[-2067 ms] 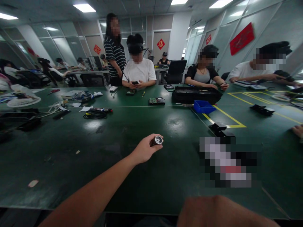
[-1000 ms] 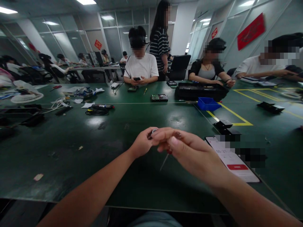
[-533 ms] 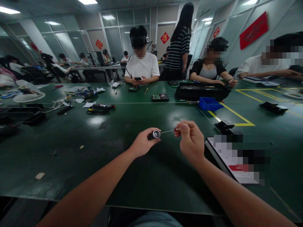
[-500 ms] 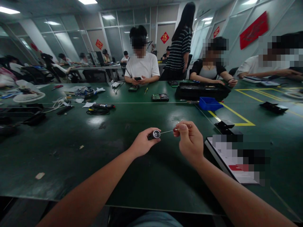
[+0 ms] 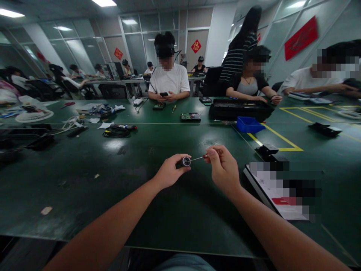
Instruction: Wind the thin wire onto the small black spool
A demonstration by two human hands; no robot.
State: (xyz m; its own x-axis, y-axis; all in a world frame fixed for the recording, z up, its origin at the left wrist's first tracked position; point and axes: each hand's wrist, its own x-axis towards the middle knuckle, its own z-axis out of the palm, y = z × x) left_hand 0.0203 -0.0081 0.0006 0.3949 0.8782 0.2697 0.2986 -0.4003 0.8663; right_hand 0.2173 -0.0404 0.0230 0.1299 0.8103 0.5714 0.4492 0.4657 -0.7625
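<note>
Above the green table (image 5: 118, 210), my left hand (image 5: 171, 171) is closed around a dark cylinder with a silver-rimmed round end (image 5: 186, 161). That open end faces up and toward me; most of its body is hidden by my fingers. In my right hand (image 5: 224, 167) is a screwdriver (image 5: 198, 158) with a reddish handle, pinched between thumb and fingers. Its thin metal shaft points left, and its tip reaches the cylinder's end, inside the rim. What the tip touches in there is too small to make out.
A notebook (image 5: 265, 186) lies right of my right forearm, with black brackets (image 5: 270, 153) behind it. Farther back are a blue bin (image 5: 250, 125), a black housing (image 5: 242, 109), a circuit-board device (image 5: 190, 117) and a coiled black cable (image 5: 117, 131). Several people sit around the table.
My right hand has shifted slightly left, closer to the cylinder, and less of the screwdriver's shaft shows. My left hand stays nearly still. In the background, a standing person has moved right.
</note>
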